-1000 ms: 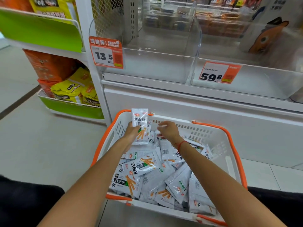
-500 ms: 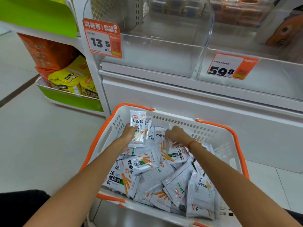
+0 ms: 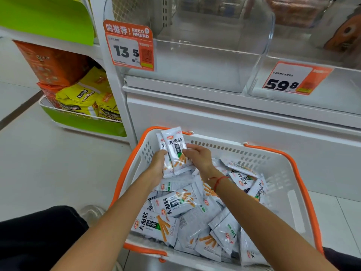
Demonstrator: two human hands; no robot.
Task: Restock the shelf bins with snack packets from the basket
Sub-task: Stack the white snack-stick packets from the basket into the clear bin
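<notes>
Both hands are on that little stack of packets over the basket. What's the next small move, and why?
Probably lift the stack of packets to the clear bin behind the 13.5 tag: left hand and right hand hold it upright above the basket, and the bin looks empty.

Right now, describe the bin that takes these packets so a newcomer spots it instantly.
Start at the white shelf unit behind the orange-rimmed basket. Two clear bins sit on its ledge. Probably the left bin, directly above the basket: its tag reads 13.5 with an orange RECOMMEND header, while its neighbour's reads 59.8.
</notes>
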